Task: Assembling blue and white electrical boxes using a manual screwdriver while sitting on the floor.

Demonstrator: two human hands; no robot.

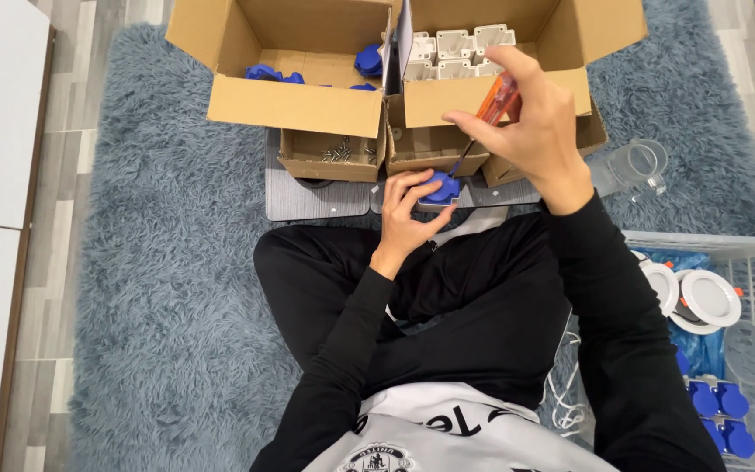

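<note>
A small, rounded blue plastic part (441, 189) sat in front of the person's crossed legs, pinched in the curled fingers of the left hand (405, 212). The right hand (530, 122) clenched an orange-handled screwdriver (486, 118), its thin metal tip on the part. Beyond stood open cardboard boxes (299, 105) on a shaggy grey-blue rug (159, 262).

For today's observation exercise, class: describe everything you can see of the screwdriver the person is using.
The screwdriver has a translucent orange handle, plastic by its look, and a thin dark shaft. It is tilted, handle up and to the right, tip down and to the left. The right hand wraps the handle from above, hiding much of it. The tip meets the small blue part that the left hand pinches, just in front of the cardboard boxes. The tip's shape is too small to tell.
</note>
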